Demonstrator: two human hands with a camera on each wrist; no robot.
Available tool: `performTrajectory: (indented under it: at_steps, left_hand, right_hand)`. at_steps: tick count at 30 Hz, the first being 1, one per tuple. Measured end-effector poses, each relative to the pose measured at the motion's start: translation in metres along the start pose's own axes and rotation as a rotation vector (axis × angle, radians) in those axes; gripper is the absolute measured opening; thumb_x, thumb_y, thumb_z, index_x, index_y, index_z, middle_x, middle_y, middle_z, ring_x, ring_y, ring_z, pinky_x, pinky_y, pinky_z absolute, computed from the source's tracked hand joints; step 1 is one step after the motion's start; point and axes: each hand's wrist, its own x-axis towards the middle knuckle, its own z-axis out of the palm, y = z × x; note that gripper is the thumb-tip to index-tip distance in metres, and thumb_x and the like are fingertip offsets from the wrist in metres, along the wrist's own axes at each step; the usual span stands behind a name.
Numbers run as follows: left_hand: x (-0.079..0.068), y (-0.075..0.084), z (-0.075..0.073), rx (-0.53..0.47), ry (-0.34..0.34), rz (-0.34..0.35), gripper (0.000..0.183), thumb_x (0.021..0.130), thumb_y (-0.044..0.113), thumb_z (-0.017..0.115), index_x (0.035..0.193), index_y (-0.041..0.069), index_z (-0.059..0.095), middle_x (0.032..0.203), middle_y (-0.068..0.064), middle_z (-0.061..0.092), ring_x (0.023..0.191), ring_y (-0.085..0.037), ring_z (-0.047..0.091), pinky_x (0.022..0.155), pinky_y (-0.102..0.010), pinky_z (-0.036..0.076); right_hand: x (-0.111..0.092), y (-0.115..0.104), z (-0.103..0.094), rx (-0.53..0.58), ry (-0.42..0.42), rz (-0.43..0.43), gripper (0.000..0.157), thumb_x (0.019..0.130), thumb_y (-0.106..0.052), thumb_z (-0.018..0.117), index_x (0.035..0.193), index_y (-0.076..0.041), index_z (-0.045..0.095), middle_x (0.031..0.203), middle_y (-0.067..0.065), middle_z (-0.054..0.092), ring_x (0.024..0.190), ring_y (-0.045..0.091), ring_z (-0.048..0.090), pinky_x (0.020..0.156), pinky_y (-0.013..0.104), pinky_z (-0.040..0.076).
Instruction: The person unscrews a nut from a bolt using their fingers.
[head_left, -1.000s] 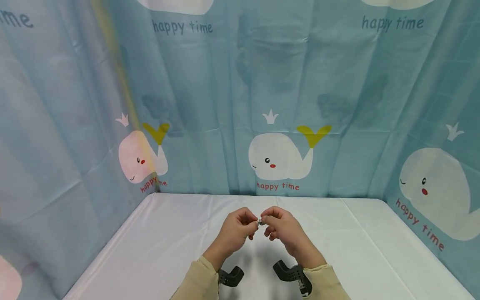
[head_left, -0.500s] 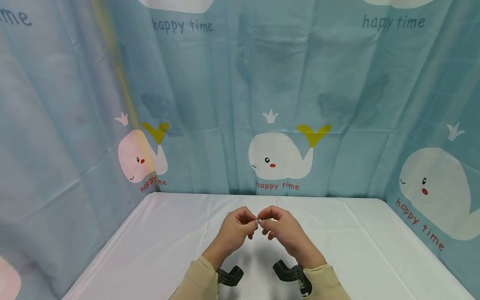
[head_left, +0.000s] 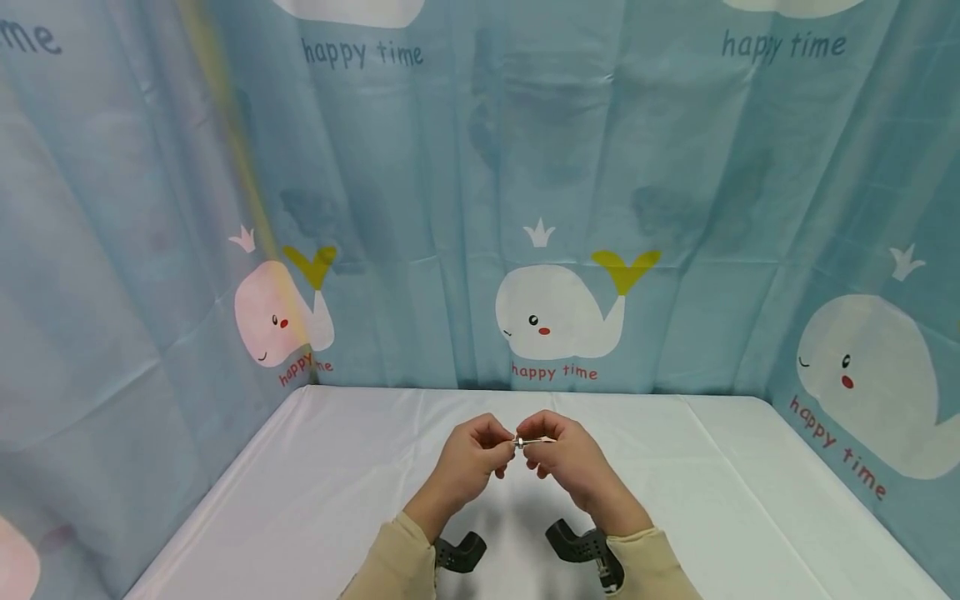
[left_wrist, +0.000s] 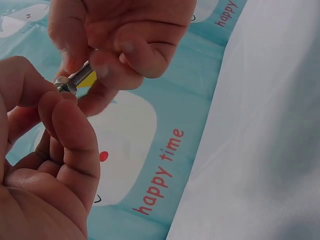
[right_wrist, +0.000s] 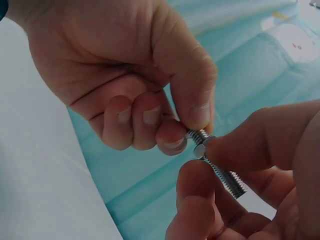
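Note:
Both hands meet over the middle of the white table in the head view. My left hand pinches one end of a silver threaded bolt between thumb and fingers, which hide that end. Partway along the thread sits a metal nut. My right hand has thumb and index fingertips at the nut's sides, pinching it. Past the nut, the bare threaded shank runs toward the right palm, between thumb and index finger. In the left wrist view the nut shows right at the left fingertips.
A white cloth covers the table. Behind and beside it hangs a blue curtain printed with whales and "happy time". Black wrist mounts are on both forearms, below beige sleeves.
The right fingertips have shifted and spread slightly, so more of the nut and shank shows than a second ago. The left hand keeps its pinch, nearly unmoved.

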Motion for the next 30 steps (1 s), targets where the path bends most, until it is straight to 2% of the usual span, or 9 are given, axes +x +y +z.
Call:
performTrajectory:
  at_steps: [4,8,12,16,19,22,25,30]
  left_hand:
    - [0.0001,0.0017,-0.0006,-0.010,-0.001,-0.002,0.005,0.092,0.007,0.066,0.088,0.010,0.068,0.075,-0.009,0.063,0.061,-0.021,0.057,0.057,-0.036,0.052]
    - [0.0006,0.0015,-0.0002,-0.013,-0.004,0.004,0.003,0.092,0.007,0.066,0.089,0.007,0.068,0.076,-0.008,0.063,0.061,-0.021,0.057,0.058,-0.037,0.053]
    - [0.0014,0.0000,0.0003,-0.009,-0.006,0.012,0.004,0.091,0.006,0.065,0.091,0.006,0.069,0.074,-0.009,0.062,0.060,-0.020,0.056,0.057,-0.035,0.053]
    - [0.0014,-0.0010,0.0003,-0.011,-0.009,0.007,0.004,0.092,0.005,0.065,0.090,0.006,0.068,0.074,-0.009,0.062,0.060,-0.021,0.056,0.057,-0.034,0.052]
    - [0.0015,-0.0009,0.0003,-0.013,-0.007,0.005,0.004,0.093,0.005,0.064,0.091,0.005,0.068,0.074,-0.009,0.062,0.061,-0.021,0.056,0.058,-0.035,0.052]
    - [0.0015,0.0005,0.0002,-0.019,-0.006,0.007,0.004,0.093,0.005,0.064,0.091,0.005,0.068,0.074,-0.009,0.062,0.061,-0.021,0.056,0.058,-0.038,0.053]
    - [0.0010,0.0021,0.0003,-0.025,-0.007,0.007,0.004,0.093,0.005,0.064,0.090,0.006,0.068,0.075,-0.009,0.063,0.060,-0.021,0.056,0.058,-0.038,0.053]
    - [-0.0001,0.0039,0.0015,-0.030,-0.012,0.008,0.005,0.092,0.004,0.064,0.090,0.007,0.068,0.075,-0.009,0.063,0.060,-0.020,0.055,0.057,-0.038,0.053]
  right_hand:
    - [0.0002,-0.0017,0.0004,0.022,0.000,0.019,0.021,0.095,-0.016,0.063,0.111,-0.003,0.066,0.103,0.012,0.065,0.074,0.026,0.062,0.062,0.033,0.051]
    - [0.0004,-0.0017,0.0004,0.030,-0.027,0.042,0.030,0.100,-0.029,0.060,0.101,0.000,0.068,0.084,0.011,0.066,0.063,0.020,0.058,0.056,0.029,0.048]
    - [0.0003,-0.0007,-0.0003,0.012,-0.040,0.036,0.029,0.100,-0.028,0.061,0.094,0.000,0.068,0.074,0.010,0.064,0.059,0.018,0.054,0.054,0.028,0.047]
    - [0.0004,-0.0004,-0.0004,0.002,0.003,0.015,0.014,0.093,-0.014,0.067,0.100,-0.002,0.067,0.089,0.012,0.064,0.069,0.023,0.057,0.059,0.031,0.048]
    - [0.0008,-0.0008,0.0000,0.008,0.056,0.002,0.017,0.089,-0.007,0.067,0.105,-0.003,0.066,0.103,0.014,0.062,0.076,0.027,0.059,0.062,0.034,0.050]
    - [0.0013,-0.0015,0.0003,0.051,0.092,0.006,0.018,0.091,-0.012,0.067,0.108,-0.004,0.066,0.106,0.015,0.062,0.076,0.027,0.060,0.062,0.033,0.050]
    - [0.0008,-0.0015,0.0004,0.070,0.082,0.029,0.021,0.096,-0.023,0.065,0.104,-0.003,0.067,0.095,0.014,0.065,0.068,0.023,0.058,0.058,0.030,0.049]
    - [-0.0008,-0.0012,0.0005,0.035,-0.020,0.048,0.031,0.100,-0.029,0.060,0.094,0.001,0.066,0.075,0.011,0.064,0.059,0.018,0.052,0.053,0.028,0.045]
